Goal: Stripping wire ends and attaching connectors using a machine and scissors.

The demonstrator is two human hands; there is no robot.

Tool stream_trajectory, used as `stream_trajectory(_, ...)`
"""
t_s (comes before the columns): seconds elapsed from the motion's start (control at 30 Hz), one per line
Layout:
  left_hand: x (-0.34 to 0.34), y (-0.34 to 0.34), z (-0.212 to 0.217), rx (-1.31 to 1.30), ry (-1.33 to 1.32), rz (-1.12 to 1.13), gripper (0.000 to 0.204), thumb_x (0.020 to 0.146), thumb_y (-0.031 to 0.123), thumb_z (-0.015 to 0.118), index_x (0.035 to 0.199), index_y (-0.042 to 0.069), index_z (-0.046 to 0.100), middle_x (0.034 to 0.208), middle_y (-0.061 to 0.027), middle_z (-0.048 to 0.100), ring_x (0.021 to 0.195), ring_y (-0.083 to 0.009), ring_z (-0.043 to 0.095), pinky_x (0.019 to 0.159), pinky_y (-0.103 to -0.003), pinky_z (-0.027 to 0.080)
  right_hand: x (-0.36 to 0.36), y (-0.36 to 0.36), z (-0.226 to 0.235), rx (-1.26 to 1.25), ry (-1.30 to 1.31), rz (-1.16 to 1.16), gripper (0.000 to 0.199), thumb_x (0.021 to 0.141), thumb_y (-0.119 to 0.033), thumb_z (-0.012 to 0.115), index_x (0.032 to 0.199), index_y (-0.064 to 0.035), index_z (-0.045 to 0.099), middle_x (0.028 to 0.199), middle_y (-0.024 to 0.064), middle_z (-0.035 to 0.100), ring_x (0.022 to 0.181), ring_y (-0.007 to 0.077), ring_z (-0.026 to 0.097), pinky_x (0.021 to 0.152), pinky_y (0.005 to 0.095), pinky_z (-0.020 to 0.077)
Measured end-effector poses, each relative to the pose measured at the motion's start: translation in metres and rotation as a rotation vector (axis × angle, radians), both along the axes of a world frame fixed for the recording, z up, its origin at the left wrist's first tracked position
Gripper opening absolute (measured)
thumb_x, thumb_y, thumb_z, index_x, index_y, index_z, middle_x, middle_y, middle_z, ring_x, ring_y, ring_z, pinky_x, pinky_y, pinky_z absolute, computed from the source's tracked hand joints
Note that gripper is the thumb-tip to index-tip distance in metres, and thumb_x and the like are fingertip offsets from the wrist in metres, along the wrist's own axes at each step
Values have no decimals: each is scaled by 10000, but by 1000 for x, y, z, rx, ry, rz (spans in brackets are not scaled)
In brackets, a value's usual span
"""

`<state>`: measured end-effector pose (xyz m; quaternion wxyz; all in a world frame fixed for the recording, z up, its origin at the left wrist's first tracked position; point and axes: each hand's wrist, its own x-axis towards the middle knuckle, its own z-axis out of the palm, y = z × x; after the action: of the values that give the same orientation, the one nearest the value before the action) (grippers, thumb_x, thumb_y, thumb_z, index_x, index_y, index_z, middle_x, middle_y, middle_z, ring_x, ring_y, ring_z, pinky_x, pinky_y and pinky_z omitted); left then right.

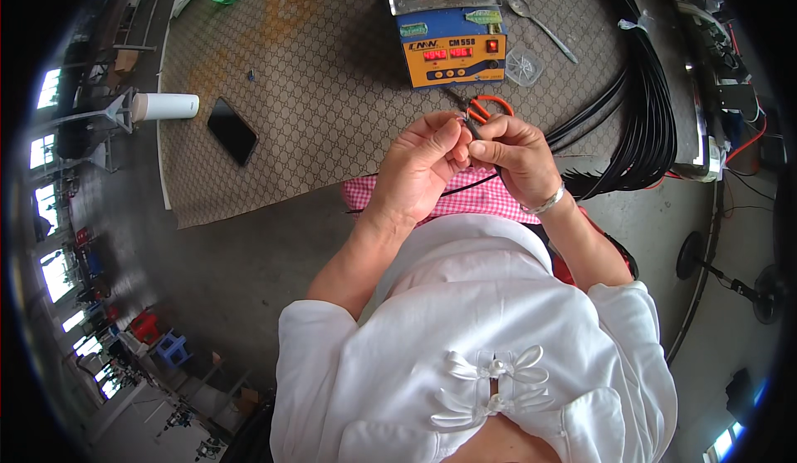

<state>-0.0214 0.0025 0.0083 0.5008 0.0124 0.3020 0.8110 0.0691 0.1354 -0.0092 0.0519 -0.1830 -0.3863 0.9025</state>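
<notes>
My left hand (422,160) and my right hand (519,157) meet at the table's near edge, fingertips almost touching. Between them is the end of a thin black cable (471,184), which trails below toward the lower left. The right thumb and fingers are closed round the cable near its end. Pinched at its tip, the left thumb and forefinger are closed on something too small to make out. Just beyond the fingers lies a pair of orange-handled scissors (503,101), partly hidden by the right hand.
Behind the scissors stands a blue and orange box (455,60) with a red display and metal tray on top. A clear dish (524,66) and spoon (544,28) lie beside it. Black cables (652,89) hang at right; a phone (232,132) and white cup (166,106) are left.
</notes>
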Motion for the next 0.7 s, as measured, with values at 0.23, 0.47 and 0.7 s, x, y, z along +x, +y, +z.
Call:
stream_trajectory(0.23,0,0,-1,7,29,11,141,860,155,550,930,35,569,795,-32,584,681,-88,518,697,-240,447,0,-1,-1,25,-1,-3,83,738,0,657,796,-3,598,766,68,628,668,116,590,608,217,479)
stream_trajectory(0.47,0,0,-1,-9,12,11,144,854,140,556,954,38,569,800,-34,586,682,-87,519,698,-240,448,1,-1,-4,-18,6,-11,79,739,6,651,796,-1,598,761,71,627,636,109,571,578,213,462)
stream_trajectory(0.7,1,0,-4,3,14,11,117,868,148,530,929,59,574,805,-25,589,694,-90,527,692,-259,443,0,-2,-1,-57,6,-8,75,739,16,646,796,2,599,758,78,626,642,119,577,582,218,468)
